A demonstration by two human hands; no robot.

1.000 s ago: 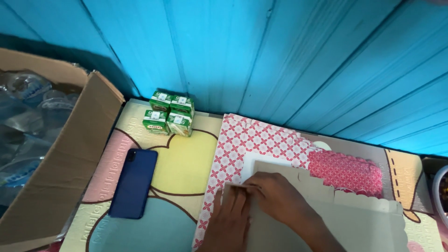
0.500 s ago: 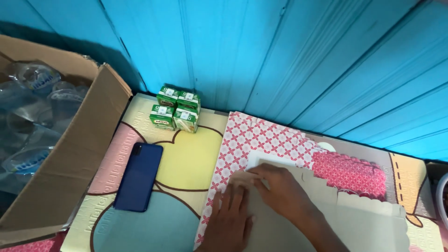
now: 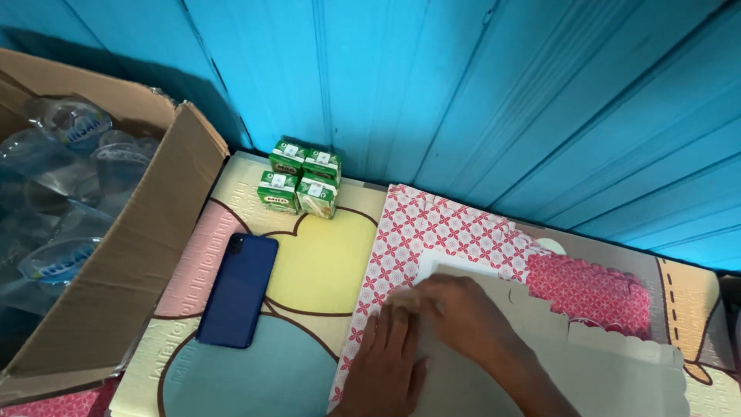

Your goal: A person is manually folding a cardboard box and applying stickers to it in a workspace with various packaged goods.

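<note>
Grey card sheet (image 3: 540, 363), scalloped along its far edge, lying near and right on the floor mat (image 3: 309, 270), on top of a stack of pink patterned sheets (image 3: 432, 228). Left hand (image 3: 386, 363) spread flat, palm down, pressing the card's left edge; nothing gripped. Right hand (image 3: 463, 320) bent over the card's far left corner, fingertips apparently pinching a folded flap there, though the exact grip cannot be told.

Possible trouble, as a judgement: a crooked crease if the card slides on the slick sheet below while only one palm pins it; a torn scallop if the flap gets pulled too hard; the patterned sheets pushed out of line by the sideways pressure.

Card thin, stiff, matte, plain grey on the side facing up. Patterned sheets flat and smooth, white with small red flower shapes on the left, denser red on the right. Mat soft-looking, embossed, in pastel yellow, pink and blue. Dark blue phone (image 3: 238, 289) glossy, rectangular, lying to the left, well apart from the hands. Four small green drink cartons (image 3: 301, 179) far, against the blue plank wall (image 3: 463, 93). Brown corrugated box (image 3: 131, 255) at far left, holding clear plastic water cups (image 3: 54, 193).
</note>
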